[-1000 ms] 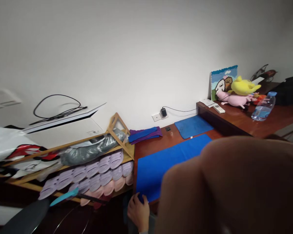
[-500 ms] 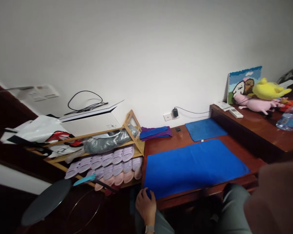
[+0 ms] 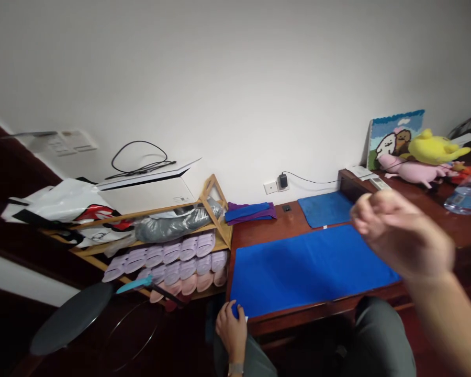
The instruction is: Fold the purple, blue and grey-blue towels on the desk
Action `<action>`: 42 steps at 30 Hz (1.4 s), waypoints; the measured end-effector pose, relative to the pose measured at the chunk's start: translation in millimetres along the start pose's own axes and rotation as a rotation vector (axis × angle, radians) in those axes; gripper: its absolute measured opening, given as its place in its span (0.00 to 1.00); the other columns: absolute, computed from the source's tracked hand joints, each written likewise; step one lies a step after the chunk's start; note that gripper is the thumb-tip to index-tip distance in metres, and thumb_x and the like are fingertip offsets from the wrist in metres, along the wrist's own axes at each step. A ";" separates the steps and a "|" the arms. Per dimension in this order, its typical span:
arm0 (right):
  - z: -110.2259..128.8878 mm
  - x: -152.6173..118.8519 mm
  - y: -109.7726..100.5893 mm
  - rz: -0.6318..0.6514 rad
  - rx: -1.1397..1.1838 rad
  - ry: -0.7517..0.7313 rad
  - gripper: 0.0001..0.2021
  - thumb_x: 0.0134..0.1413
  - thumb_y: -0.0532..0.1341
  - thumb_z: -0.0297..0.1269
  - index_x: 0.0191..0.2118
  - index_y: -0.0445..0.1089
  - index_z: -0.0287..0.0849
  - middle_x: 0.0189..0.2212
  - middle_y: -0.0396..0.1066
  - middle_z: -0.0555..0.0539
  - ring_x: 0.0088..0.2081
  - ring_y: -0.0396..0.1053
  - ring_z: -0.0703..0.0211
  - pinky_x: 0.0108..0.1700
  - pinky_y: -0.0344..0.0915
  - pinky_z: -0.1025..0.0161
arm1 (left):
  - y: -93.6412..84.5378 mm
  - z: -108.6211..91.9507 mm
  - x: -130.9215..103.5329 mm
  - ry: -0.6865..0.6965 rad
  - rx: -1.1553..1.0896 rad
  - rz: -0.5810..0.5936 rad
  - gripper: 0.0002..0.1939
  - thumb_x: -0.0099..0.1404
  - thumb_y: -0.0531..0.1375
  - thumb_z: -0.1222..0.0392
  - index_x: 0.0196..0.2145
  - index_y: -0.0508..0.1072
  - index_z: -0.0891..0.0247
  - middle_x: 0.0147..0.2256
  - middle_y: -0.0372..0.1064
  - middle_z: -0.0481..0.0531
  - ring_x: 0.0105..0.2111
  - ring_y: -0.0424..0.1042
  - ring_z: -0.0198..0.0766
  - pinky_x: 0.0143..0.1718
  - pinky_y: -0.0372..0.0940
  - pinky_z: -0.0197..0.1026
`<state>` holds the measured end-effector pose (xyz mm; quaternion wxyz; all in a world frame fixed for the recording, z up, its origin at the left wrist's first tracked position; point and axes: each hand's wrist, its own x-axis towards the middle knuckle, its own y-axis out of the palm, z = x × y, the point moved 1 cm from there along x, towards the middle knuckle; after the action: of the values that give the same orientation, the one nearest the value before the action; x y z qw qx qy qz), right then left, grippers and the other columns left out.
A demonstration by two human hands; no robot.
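Note:
A bright blue cloth (image 3: 298,267) lies spread flat along the front of the brown wooden desk. My left hand (image 3: 232,327) rests at its near left corner, thumb and index finger apart with blue fabric showing between them. Raised over the right end of the cloth is my right hand (image 3: 408,235), blurred, its fingers curled in and nothing visible in them. Behind the large cloth lies a smaller, duller blue cloth (image 3: 324,208). A folded blue and purple cloth (image 3: 251,211) sits at the back left by the wall.
Left of the desk stands a wooden rack (image 3: 215,209) holding several slippers (image 3: 172,251), a white box (image 3: 149,196) and bags. The higher right surface carries plush toys (image 3: 412,170), a picture (image 3: 396,139) and a plastic bottle (image 3: 465,199). A charger (image 3: 283,181) is plugged into the wall.
My right arm, a blur at the lower right before, has come up and inward, so its curled hand now shows above the cloth's right end. My left hand remains at the near left corner.

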<state>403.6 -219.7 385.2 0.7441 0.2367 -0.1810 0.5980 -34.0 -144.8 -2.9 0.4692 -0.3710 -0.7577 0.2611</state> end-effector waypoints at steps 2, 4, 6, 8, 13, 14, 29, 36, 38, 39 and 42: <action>-65.6 -2.8 -5.5 -0.086 -0.175 0.108 0.06 0.57 0.60 0.43 0.33 0.68 0.49 0.30 0.71 0.49 0.32 0.70 0.55 0.36 0.70 0.57 | 5.8 11.3 3.2 -0.010 -0.087 0.000 0.20 0.69 0.51 0.50 0.42 0.80 0.61 0.45 0.79 0.63 0.48 0.75 0.56 0.51 0.68 0.56; -147.0 -21.2 -26.8 -0.119 -0.504 0.225 0.10 0.56 0.57 0.44 0.32 0.71 0.47 0.30 0.74 0.47 0.34 0.72 0.52 0.41 0.71 0.53 | 9.4 23.4 6.3 -0.017 -0.159 0.013 0.19 0.67 0.52 0.49 0.39 0.80 0.60 0.42 0.80 0.62 0.46 0.76 0.54 0.52 0.68 0.54; -223.7 -52.2 -57.8 -0.056 -0.783 0.326 0.13 0.57 0.54 0.44 0.34 0.74 0.45 0.37 0.78 0.42 0.42 0.75 0.47 0.50 0.71 0.48 | 8.8 33.4 8.7 -0.022 -0.169 0.021 0.19 0.66 0.52 0.48 0.38 0.80 0.60 0.41 0.80 0.61 0.44 0.77 0.54 0.51 0.69 0.54; -280.3 -87.2 -88.0 0.030 -1.014 0.368 0.16 0.59 0.53 0.42 0.41 0.77 0.44 0.45 0.78 0.39 0.49 0.75 0.45 0.57 0.68 0.48 | 4.0 38.4 11.2 -0.015 -0.106 0.027 0.19 0.65 0.53 0.50 0.39 0.81 0.60 0.42 0.79 0.62 0.45 0.76 0.54 0.51 0.69 0.54; -329.3 -132.8 -124.3 0.244 -1.413 0.424 0.21 0.66 0.51 0.41 0.56 0.76 0.46 0.57 0.74 0.38 0.55 0.72 0.40 0.56 0.68 0.48 | -3.0 11.7 34.3 0.097 0.014 0.103 0.19 0.70 0.51 0.55 0.43 0.82 0.59 0.48 0.76 0.64 0.50 0.73 0.56 0.55 0.67 0.57; -329.7 -129.9 -123.4 0.282 -1.451 0.418 0.22 0.66 0.50 0.41 0.56 0.76 0.45 0.56 0.74 0.37 0.55 0.72 0.40 0.55 0.68 0.48 | 0.3 -3.4 43.3 0.132 -0.006 0.125 0.19 0.70 0.51 0.56 0.43 0.82 0.58 0.48 0.76 0.63 0.51 0.73 0.56 0.56 0.67 0.57; -389.2 -30.1 -6.6 0.481 -1.217 0.236 0.27 0.71 0.46 0.44 0.69 0.66 0.51 0.69 0.64 0.48 0.71 0.59 0.51 0.71 0.55 0.53 | 144.5 -195.2 101.1 0.671 -0.047 0.606 0.26 0.78 0.47 0.52 0.68 0.67 0.54 0.70 0.62 0.57 0.70 0.60 0.49 0.70 0.55 0.59; -416.9 -31.5 -166.0 0.299 -1.425 0.523 0.34 0.67 0.43 0.50 0.73 0.59 0.45 0.74 0.54 0.42 0.75 0.48 0.46 0.75 0.43 0.44 | 133.0 -19.6 156.0 0.377 0.252 0.407 0.30 0.76 0.45 0.49 0.70 0.65 0.61 0.70 0.61 0.63 0.69 0.61 0.57 0.67 0.58 0.63; -419.3 -35.7 -189.9 0.286 -1.448 0.487 0.33 0.67 0.42 0.51 0.72 0.61 0.48 0.73 0.56 0.43 0.75 0.49 0.46 0.74 0.46 0.47 | 123.8 3.1 159.8 0.381 0.250 0.407 0.31 0.76 0.46 0.48 0.69 0.66 0.60 0.68 0.64 0.62 0.68 0.63 0.56 0.66 0.61 0.62; -419.7 -36.0 -193.8 0.277 -1.464 0.462 0.33 0.67 0.42 0.51 0.71 0.63 0.50 0.72 0.59 0.42 0.74 0.51 0.46 0.73 0.48 0.47 | 119.4 6.7 159.8 0.386 0.244 0.409 0.31 0.75 0.47 0.47 0.69 0.67 0.60 0.67 0.66 0.61 0.67 0.64 0.56 0.66 0.61 0.61; -417.2 -26.4 -168.9 0.223 -1.498 0.390 0.31 0.67 0.43 0.47 0.66 0.70 0.46 0.67 0.66 0.36 0.70 0.59 0.39 0.71 0.53 0.44 | 111.4 -13.1 157.2 0.430 0.202 0.397 0.29 0.76 0.47 0.48 0.66 0.70 0.61 0.66 0.68 0.61 0.66 0.67 0.55 0.67 0.60 0.59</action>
<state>556.9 -32.9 4.7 0.6593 -0.4576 -0.4250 0.4187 -31.5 48.3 1.1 0.5931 -0.5102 -0.5238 0.3370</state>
